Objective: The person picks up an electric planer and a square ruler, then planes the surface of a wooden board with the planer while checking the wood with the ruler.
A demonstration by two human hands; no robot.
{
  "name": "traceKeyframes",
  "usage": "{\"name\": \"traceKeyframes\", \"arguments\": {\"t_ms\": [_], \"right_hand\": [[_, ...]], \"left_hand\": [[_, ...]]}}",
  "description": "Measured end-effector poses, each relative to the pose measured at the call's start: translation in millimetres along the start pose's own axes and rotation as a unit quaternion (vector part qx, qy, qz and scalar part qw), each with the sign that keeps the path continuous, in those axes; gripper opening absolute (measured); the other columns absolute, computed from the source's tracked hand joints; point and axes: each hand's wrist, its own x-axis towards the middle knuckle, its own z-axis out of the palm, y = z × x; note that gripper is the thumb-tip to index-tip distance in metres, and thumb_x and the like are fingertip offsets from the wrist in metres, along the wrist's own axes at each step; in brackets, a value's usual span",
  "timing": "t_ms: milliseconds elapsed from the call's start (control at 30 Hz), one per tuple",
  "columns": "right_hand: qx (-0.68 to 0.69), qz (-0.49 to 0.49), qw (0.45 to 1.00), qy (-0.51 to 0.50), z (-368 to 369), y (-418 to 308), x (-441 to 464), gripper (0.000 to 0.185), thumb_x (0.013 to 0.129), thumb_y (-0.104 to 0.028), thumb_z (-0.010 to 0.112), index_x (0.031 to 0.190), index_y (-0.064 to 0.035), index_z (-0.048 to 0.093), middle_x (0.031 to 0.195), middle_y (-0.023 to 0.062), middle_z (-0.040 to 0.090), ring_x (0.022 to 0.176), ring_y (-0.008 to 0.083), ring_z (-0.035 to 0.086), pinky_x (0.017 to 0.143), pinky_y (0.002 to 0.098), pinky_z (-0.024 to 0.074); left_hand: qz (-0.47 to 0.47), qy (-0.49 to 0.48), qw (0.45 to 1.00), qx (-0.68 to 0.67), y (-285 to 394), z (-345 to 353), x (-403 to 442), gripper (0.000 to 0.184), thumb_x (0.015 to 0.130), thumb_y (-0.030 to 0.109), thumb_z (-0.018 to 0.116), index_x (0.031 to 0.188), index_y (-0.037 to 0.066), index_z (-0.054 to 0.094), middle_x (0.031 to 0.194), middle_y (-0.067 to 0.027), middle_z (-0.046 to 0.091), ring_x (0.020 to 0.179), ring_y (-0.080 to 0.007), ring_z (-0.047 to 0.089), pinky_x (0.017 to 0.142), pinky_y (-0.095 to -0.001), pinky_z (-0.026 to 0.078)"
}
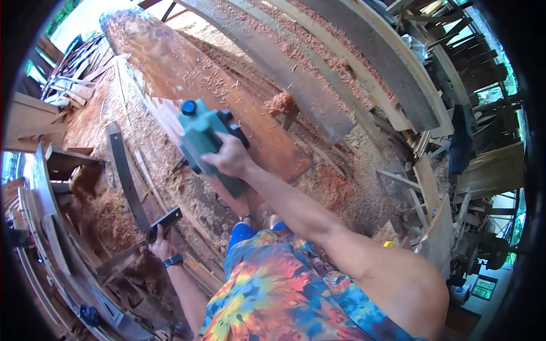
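My right hand (230,156) is wrapped round the handle of a teal electric planer (199,136) with a round dark-blue knob at its front. The planer sits over the left edge of a wide reddish-brown wooden plank (227,108); whether its sole touches the wood is hidden. Lower left, my left hand (163,245) is closed at the corner of a dark L-shaped carpenter's square (126,176). Its long arm points up and away beside the plank, and the short arm points right.
Curved boards (318,62) strewn with shavings lie at upper right. Sawdust (187,196) covers the floor around the plank. Scrap wood (85,74) is heaped at upper left, and more timber (421,187) leans on the right. A workbench-like stack of boards (51,227) runs along the left.
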Motion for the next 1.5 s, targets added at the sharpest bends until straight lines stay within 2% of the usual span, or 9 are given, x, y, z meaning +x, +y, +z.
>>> {"name": "traceKeyframes", "arguments": {"t_ms": [167,200,400,667,933,1100,1200,1267,1500], "right_hand": [[0.062,0.179,0.981,-0.028,-119.0,-38.0,-57.3,0.051,0.077,-0.015,0.079,0.123,-0.0002,0.060,0.078,0.0047,0.067,0.054,0.0083,0.058,0.048,0.0246,0.0475],[0.075,0.254,0.964,-0.037,-146.3,-46.7,-61.0,0.048,0.078,-0.012,0.078,0.122,-0.0011,0.060,0.075,0.0029,0.065,0.052,0.0083,0.057,0.047,0.0243,0.0465],[0.076,0.206,0.975,0.040,-281.5,-38.5,-46.7,0.036,0.083,-0.006,0.072,0.116,-0.0022,0.056,0.063,0.0024,0.057,0.047,0.0108,0.052,0.045,0.0258,0.0445],[0.133,0.189,0.970,0.074,-402.3,75.4,13.9,0.043,0.086,-0.007,0.071,0.125,-0.0027,0.054,0.067,0.0023,0.052,0.048,0.0129,0.050,0.049,0.0299,0.0459],[0.083,0.207,0.971,0.083,-392.1,91.2,20.1,0.035,0.085,-0.009,0.074,0.117,-0.0035,0.059,0.077,0.0029,0.059,0.052,0.0100,0.052,0.048,0.0257,0.0454],[-0.159,0.082,0.979,0.103,-390.7,89.3,-3.0,0.055,0.082,-0.021,0.080,0.128,-0.0011,0.057,0.114,0.0087,0.067,0.101,0.0189,0.064,0.091,0.0324,0.0496],[-0.337,0.113,0.929,0.101,-383.2,77.6,-20.8,0.079,0.077,-0.039,0.080,0.139,-0.0017,0.047,0.122,0.0206,0.064,0.112,0.0350,0.064,0.096,0.0429,0.0488],[-0.431,0.027,0.882,0.190,-375.1,84.0,-39.4,0.087,0.078,-0.042,0.079,0.143,0.0019,0.041,0.130,0.0252,0.058,0.121,0.0390,0.058,0.098,0.0449,0.0470],[-0.330,0.177,0.876,0.303,-318.9,59.8,-200.2,0.076,0.081,-0.031,0.079,0.138,0.0053,0.045,0.119,0.0199,0.061,0.102,0.0310,0.062,0.087,0.0403,0.0506]], "left_hand": [[0.009,-0.024,0.999,0.030,-11.3,5.1,-4.7,0.032,0.083,0.000,0.076,0.110,0.000,0.060,0.108,-0.0120,0.066,0.093,-0.0270,0.068,0.078,-0.0439,0.061],[0.007,0.014,0.999,0.051,-2.7,21.3,-17.2,0.027,0.083,-0.003,0.075,0.107,-0.002,0.064,0.104,-0.0101,0.067,0.090,-0.0224,0.067,0.072,-0.0367,0.059],[0.051,-0.050,0.987,0.146,-23.7,42.5,-28.0,0.029,0.080,0.000,0.078,0.106,-0.001,0.067,0.099,-0.0090,0.072,0.084,-0.0182,0.068,0.075,-0.0309,0.056],[0.044,-0.133,0.965,0.221,-47.2,91.4,-79.1,0.023,0.076,-0.008,0.077,0.096,0.002,0.073,0.092,-0.0025,0.072,0.083,-0.0132,0.067,0.078,-0.0307,0.057],[0.049,-0.194,0.940,0.277,-55.1,92.2,-74.9,0.022,0.076,-0.008,0.076,0.096,0.002,0.073,0.091,-0.0030,0.073,0.082,-0.0134,0.067,0.080,-0.0312,0.055],[0.021,-0.268,0.889,0.369,-49.0,116.0,-68.9,0.020,0.078,-0.007,0.074,0.097,0.001,0.072,0.091,-0.0066,0.074,0.083,-0.0172,0.069,0.081,-0.0323,0.056],[0.043,-0.382,0.875,0.295,-52.4,128.5,-66.1,0.019,0.079,-0.006,0.074,0.097,0.000,0.072,0.091,-0.0074,0.074,0.083,-0.0181,0.070,0.081,-0.0313,0.056],[0.092,-0.355,0.868,0.333,-77.2,117.9,-46.0,0.016,0.081,-0.005,0.072,0.097,-0.001,0.071,0.091,-0.0060,0.074,0.083,-0.0153,0.069,0.079,-0.0288,0.055],[0.069,-0.418,0.868,0.260,-99.6,101.4,-49.2,0.011,0.082,-0.004,0.073,0.091,0.003,0.072,0.082,-0.0015,0.070,0.077,-0.0098,0.062,0.072,-0.0273,0.051]]}}
